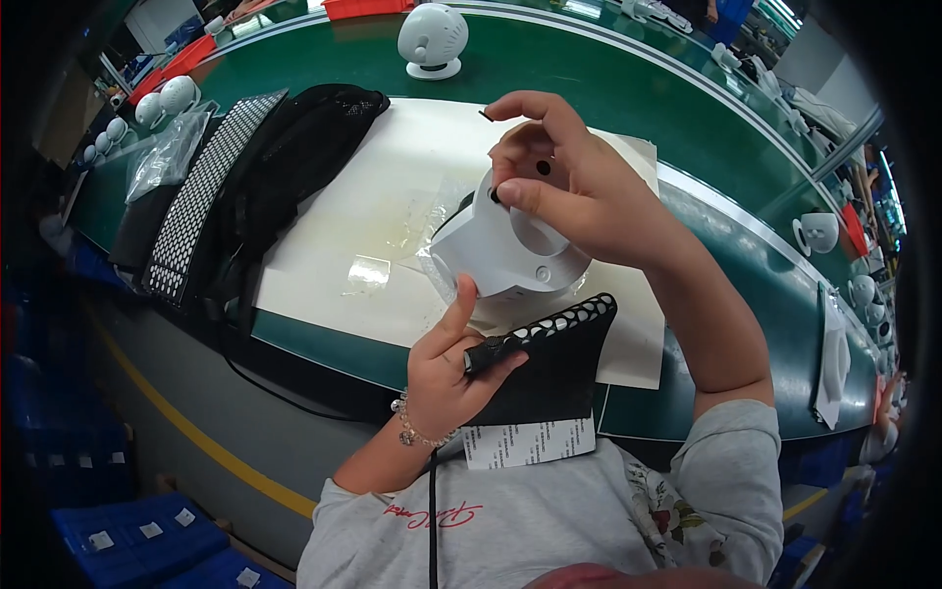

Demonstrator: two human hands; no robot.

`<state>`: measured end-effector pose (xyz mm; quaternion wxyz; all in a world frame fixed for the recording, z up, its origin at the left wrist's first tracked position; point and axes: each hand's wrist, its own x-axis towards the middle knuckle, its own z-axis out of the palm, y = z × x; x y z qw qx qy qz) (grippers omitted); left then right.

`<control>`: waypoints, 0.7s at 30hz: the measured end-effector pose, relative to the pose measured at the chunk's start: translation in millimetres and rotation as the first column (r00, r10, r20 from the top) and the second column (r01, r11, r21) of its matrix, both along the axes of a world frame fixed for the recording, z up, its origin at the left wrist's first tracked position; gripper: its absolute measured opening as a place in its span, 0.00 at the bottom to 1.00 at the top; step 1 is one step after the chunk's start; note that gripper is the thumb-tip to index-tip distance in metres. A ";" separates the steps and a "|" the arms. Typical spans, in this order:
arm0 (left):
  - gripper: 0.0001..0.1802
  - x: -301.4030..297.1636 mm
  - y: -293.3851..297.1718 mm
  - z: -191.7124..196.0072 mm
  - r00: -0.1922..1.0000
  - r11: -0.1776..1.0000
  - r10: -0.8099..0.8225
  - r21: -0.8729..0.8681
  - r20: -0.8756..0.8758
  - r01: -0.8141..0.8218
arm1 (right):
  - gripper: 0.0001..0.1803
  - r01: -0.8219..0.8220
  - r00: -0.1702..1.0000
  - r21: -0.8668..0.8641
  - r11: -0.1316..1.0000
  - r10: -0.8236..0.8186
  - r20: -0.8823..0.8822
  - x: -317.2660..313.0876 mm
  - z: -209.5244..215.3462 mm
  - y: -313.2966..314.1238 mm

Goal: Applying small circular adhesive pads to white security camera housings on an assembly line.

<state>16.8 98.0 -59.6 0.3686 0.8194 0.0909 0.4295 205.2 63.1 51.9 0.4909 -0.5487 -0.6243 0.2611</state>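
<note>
In front of me a white plastic housing (500,250) lies tilted on clear plastic film, its round opening partly covered by my right hand. My right hand (574,191) is curled over it, the thumb pressing a small black round pad (496,194) against its edge. A thin dark piece (485,115) clings to the raised index fingertip. Another black round spot (544,168) shows on the housing. My left hand (446,378) is closed on a black sheet of round pads (559,358), whose upper edge has punched-out holes showing white; its thumb touches the housing's lower side.
Cream cardboard (324,245) covers the green bench (324,344). To the left lie a black mesh bag (285,167), a strip with rows of holes (206,196) and clear plastic bags (162,162). A finished-looking white round device (432,41) stands at the back; similar ones line the belt.
</note>
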 end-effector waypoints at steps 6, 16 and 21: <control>0.12 0.2 1.2 -2.7 1.000 1.000 -0.019 -0.009 -0.002 0.019 | 0.23 0.125 0.866 0.127 0.984 -0.171 0.470 -7.0 9.4 -11.8; 0.13 1.2 -2.0 2.2 0.999 0.999 -0.013 -0.042 -0.031 0.011 | 0.08 0.136 0.907 0.193 0.972 -0.201 0.370 -5.5 -23.2 -52.2; 0.13 1.8 -1.9 1.7 1.000 0.999 0.006 -0.038 -0.012 -0.006 | 0.06 0.112 0.992 0.033 0.993 -0.114 0.052 -12.9 -33.3 -51.9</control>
